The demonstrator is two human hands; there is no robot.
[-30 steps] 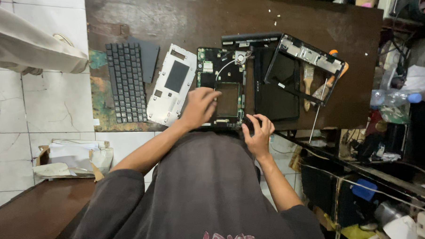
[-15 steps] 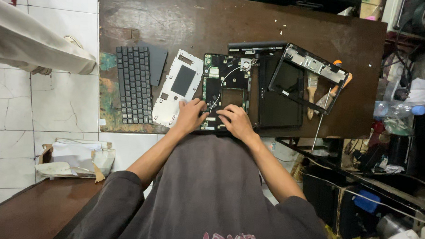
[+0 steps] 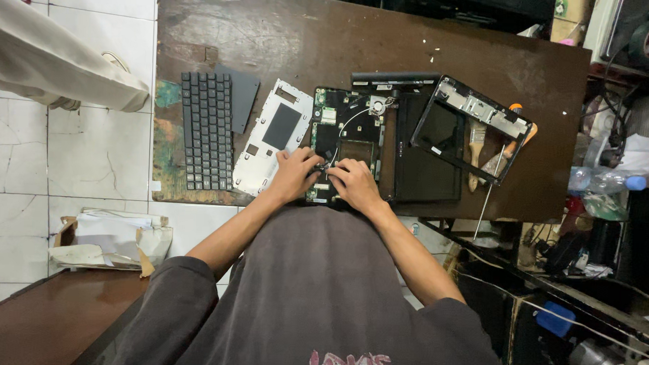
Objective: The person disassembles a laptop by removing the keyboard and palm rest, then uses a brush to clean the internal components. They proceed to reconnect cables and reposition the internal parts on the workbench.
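An opened laptop base (image 3: 346, 126) with a green circuit board, a small fan and a white wire lies on the wooden table (image 3: 286, 37). My left hand (image 3: 294, 176) rests on the base's near left part with its fingers curled down onto the board. My right hand (image 3: 354, 185) sits close beside it, fingertips almost meeting those of the left over the near end of the board. What the fingertips pinch is too small to make out.
Left of the base lie a silver palm-rest cover (image 3: 272, 139), a black keyboard (image 3: 207, 131) and a dark panel (image 3: 240, 92). To the right are the black screen lid (image 3: 427, 164), a loose bezel frame (image 3: 477, 123), a brush (image 3: 475, 148) and an orange-handled screwdriver (image 3: 517, 135). Cluttered shelves stand at the right.
My right hand has moved from the table's near edge up and left onto the board. My left hand has closed in beside it, so both now meet there.
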